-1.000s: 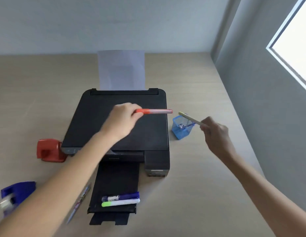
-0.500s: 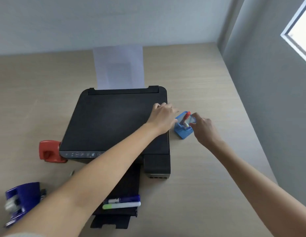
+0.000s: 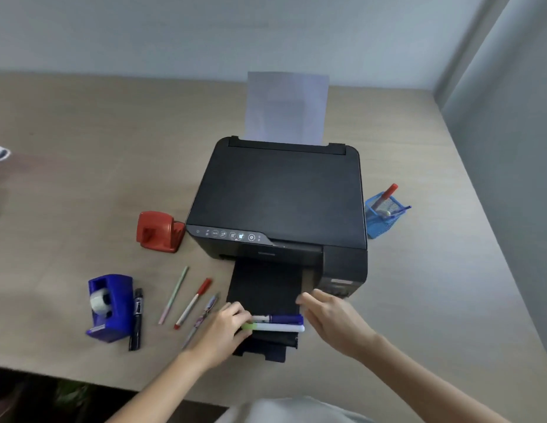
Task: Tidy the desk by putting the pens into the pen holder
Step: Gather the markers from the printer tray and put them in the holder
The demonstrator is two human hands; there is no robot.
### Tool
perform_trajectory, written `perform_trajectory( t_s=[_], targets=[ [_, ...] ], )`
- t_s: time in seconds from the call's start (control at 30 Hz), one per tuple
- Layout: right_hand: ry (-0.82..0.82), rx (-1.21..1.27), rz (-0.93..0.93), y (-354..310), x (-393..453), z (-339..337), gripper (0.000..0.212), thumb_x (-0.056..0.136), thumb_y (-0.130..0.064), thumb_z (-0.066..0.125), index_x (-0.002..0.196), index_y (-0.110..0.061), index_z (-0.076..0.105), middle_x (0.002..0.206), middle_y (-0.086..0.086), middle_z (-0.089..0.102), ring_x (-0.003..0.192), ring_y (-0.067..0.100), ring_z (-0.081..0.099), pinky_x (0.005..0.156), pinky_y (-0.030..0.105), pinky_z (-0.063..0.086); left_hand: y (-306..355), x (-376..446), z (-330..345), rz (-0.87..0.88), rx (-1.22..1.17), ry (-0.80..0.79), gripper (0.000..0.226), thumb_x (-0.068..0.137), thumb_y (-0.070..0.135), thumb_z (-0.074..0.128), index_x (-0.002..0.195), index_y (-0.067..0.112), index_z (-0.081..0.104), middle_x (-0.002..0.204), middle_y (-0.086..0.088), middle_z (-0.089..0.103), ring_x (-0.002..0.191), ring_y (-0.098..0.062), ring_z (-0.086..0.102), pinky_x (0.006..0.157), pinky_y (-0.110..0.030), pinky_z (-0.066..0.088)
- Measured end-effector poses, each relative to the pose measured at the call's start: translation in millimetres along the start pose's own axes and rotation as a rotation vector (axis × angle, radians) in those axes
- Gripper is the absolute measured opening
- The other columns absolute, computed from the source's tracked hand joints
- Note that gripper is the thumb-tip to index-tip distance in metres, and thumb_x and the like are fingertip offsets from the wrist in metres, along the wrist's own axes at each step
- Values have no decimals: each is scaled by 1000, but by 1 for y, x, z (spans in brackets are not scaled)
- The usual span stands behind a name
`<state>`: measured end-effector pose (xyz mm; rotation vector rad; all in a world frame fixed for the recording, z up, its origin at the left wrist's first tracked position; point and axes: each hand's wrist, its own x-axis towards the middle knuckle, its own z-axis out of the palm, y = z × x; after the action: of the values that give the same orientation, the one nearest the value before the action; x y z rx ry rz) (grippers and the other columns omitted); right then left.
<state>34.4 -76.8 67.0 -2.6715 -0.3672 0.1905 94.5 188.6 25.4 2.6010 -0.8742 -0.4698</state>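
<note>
Head view. Two markers lie side by side on the printer's output tray (image 3: 263, 288), near its front edge: a blue-capped marker (image 3: 279, 319) behind, a green-tipped white marker (image 3: 273, 327) in front, touching along their length. Both run left to right, parallel to the tabletop's near edge.

Left hand (image 3: 226, 329) sits at the markers' left ends, fingertips (image 3: 246, 319) on or pinching those ends; whether it has closed on one or both I cannot tell. Right hand (image 3: 330, 320) hovers just beside the right ends, fingers spread and loose, gripping nothing.

Pen holder (image 3: 383, 216), blue mesh, stands on the tabletop (image 3: 82, 178) past the printer's (image 3: 278, 193) right side, toward the right edge, several pens already upright in it. It lies up and to the right of both hands; the right hand is nearer to it.

Judgement: markers come up end-first, then travel right and away.

Loose pens remain left of the tray: a pale green pen (image 3: 173, 295), a red-capped pen (image 3: 193, 303), a patterned pen (image 3: 202, 319) beside the left wrist, a black marker (image 3: 137, 319) against the tape dispenser (image 3: 109, 306). The red hole punch (image 3: 159, 231) sits farther back.
</note>
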Motion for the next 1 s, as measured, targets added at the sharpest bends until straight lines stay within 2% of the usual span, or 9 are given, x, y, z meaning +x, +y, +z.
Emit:
perform_trajectory(
  t_s=[0.1, 0.2, 0.3, 0.4, 0.57, 0.67, 0.77, 0.83, 1.0],
  targets=[
    [-156, 37, 196, -8, 10, 28, 27, 96, -28, 46, 123, -22, 49, 110, 9, 54, 88, 31, 63, 76, 37, 54, -6, -5, 10, -24, 34, -23, 21, 85, 30, 65, 105, 23, 62, 100, 5, 56, 91, -14, 58, 73, -29, 49],
    [-219, 118, 285, -12, 15, 40, 22, 95, -26, 50, 115, -20, 53, 104, 10, 60, 85, 28, 61, 74, 34, 51, -3, -3, 12, -7, 118, -20, 25, 86, 30, 65, 108, 21, 61, 102, 2, 55, 93, -16, 56, 70, -31, 48],
    [-210, 177, 354, -15, 19, 44, 15, 94, -23, 51, 106, -13, 54, 90, 8, 61, 75, 25, 55, 65, 28, 42, -7, -2, 12, 8, 152, -26, 18, 82, 28, 70, 96, 20, 63, 91, 1, 59, 83, -17, 59, 62, -33, 51],
    [-180, 184, 392, -16, 20, 41, 17, 95, -23, 50, 106, -10, 54, 97, 11, 61, 76, 22, 51, 66, 27, 39, -11, -3, 9, 48, 201, -41, 16, 80, 28, 72, 83, 22, 58, 79, 5, 58, 69, -14, 60, 51, -29, 50],
    [-66, 238, 386, -10, 14, 28, 19, 96, -21, 50, 109, -9, 58, 104, 12, 64, 81, 20, 49, 72, 26, 42, -18, 0, 8, 26, 100, 37, 7, 95, 24, 53, 92, 17, 53, 89, 5, 59, 77, -11, 51, 63, -24, 38],
    [-38, 264, 398, -3, 10, 30, 20, 94, -21, 52, 107, -8, 62, 103, 15, 66, 86, 25, 55, 77, 33, 46, -10, 5, 12, 50, 159, -14, 23, 80, 38, 70, 95, 24, 58, 91, 9, 60, 82, -10, 58, 63, -26, 48],
    [-27, 288, 398, -3, 10, 23, 21, 95, -21, 51, 107, -8, 62, 103, 15, 66, 82, 24, 55, 76, 31, 47, 4, 10, 17, 56, 332, -96, 34, 55, 38, 88, 74, 27, 63, 70, 11, 59, 59, -7, 60, 44, -21, 46],
    [0, 277, 324, -5, 7, 3, 22, 96, -21, 48, 109, -8, 61, 104, 13, 64, 83, 21, 54, 75, 26, 45, 8, 13, 14, 59, 370, -61, 31, 57, 34, 89, 70, 29, 62, 64, 11, 58, 52, -5, 59, 40, -19, 43],
    [283, 326, 151, 4, -26, -87, 17, 92, -23, 54, 104, -16, 64, 89, -7, 63, 73, -2, 52, 68, 6, 37, 35, 13, -43, 75, 141, 38, 14, 94, 40, 40, 83, 33, 46, 72, 8, 52, 60, -8, 54, 54, -26, 45]
  ],
)
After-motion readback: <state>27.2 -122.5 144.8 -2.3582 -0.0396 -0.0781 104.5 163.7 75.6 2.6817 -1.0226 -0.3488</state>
